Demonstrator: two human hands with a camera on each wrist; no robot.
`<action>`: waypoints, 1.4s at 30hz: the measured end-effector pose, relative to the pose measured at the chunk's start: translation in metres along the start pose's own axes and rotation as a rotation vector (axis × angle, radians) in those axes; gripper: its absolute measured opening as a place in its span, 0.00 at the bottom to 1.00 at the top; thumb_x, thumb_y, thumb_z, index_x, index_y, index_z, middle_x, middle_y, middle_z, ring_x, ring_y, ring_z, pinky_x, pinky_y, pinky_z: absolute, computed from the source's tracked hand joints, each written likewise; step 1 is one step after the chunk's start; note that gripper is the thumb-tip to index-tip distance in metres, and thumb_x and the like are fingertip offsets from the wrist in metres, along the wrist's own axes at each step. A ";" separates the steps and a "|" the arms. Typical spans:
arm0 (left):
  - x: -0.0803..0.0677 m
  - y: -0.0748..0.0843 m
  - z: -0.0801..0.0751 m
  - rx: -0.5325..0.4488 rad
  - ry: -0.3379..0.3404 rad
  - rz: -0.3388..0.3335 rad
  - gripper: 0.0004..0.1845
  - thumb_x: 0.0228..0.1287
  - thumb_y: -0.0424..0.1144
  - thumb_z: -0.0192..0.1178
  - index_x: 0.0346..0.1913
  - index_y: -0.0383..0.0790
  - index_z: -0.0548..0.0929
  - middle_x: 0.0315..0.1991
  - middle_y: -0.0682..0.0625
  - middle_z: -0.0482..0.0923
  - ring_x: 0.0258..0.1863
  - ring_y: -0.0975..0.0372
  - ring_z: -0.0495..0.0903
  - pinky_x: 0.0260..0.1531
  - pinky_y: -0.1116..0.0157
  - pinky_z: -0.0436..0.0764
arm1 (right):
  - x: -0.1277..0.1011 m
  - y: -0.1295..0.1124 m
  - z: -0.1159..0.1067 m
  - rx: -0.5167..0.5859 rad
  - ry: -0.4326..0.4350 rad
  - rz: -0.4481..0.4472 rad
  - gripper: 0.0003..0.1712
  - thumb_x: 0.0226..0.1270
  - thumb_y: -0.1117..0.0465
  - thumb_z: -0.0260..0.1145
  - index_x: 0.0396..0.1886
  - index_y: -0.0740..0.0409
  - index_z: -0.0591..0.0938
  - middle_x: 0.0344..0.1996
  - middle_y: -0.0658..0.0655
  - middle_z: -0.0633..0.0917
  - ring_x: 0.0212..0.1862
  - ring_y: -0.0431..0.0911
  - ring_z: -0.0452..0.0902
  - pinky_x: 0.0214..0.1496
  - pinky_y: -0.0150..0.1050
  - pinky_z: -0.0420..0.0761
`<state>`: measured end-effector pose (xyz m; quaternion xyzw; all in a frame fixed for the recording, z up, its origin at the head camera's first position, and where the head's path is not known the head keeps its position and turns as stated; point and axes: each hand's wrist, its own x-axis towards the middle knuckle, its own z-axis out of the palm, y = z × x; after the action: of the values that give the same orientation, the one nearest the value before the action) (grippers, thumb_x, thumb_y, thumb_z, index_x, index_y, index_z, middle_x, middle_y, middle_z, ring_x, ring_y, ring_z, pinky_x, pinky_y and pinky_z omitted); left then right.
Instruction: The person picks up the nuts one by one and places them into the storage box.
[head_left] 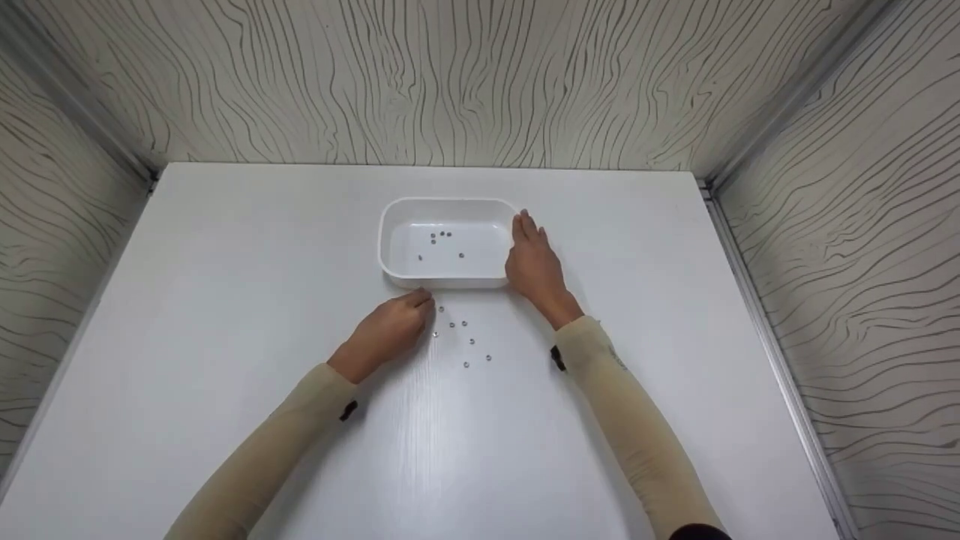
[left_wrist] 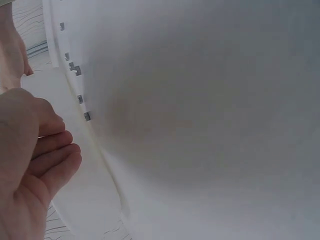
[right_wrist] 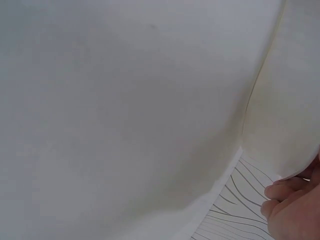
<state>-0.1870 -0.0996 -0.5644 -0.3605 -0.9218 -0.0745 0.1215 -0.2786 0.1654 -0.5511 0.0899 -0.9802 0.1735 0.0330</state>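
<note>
A white rectangular tray (head_left: 450, 283) stands on the table, with several small metal nuts (head_left: 461, 256) scattered on its floor. My right hand (head_left: 536, 259) holds the tray's right end, fingers along the outside. In the right wrist view, its curled fingertips (right_wrist: 280, 192) meet the tray's edge. My left hand (head_left: 397, 322) is at the tray's front wall with curled fingers. Its thumb and fingers (left_wrist: 60, 165) come together in the left wrist view; whether a nut is between them is hidden. Several more loose nuts (head_left: 464, 324) lie on the table just right of that hand.
The white table (head_left: 240, 277) reaches back to a wall panel (head_left: 420, 82) with a wavy wood-grain pattern. Similar panels stand on the left and right sides, with metal rails (head_left: 780, 367) along the table's edges.
</note>
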 end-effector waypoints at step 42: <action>0.013 0.001 0.008 0.268 -0.057 0.102 0.04 0.56 0.30 0.75 0.33 0.41 0.92 0.28 0.49 0.90 0.24 0.60 0.87 0.23 0.64 0.88 | -0.001 -0.002 0.000 0.028 -0.009 0.021 0.33 0.84 0.62 0.50 0.82 0.71 0.57 0.84 0.66 0.57 0.84 0.57 0.56 0.88 0.50 0.58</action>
<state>-0.1969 -0.0890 -0.5687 -0.3895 -0.9070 0.0658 0.1461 -0.2771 0.1639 -0.5504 0.0809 -0.9787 0.1872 0.0256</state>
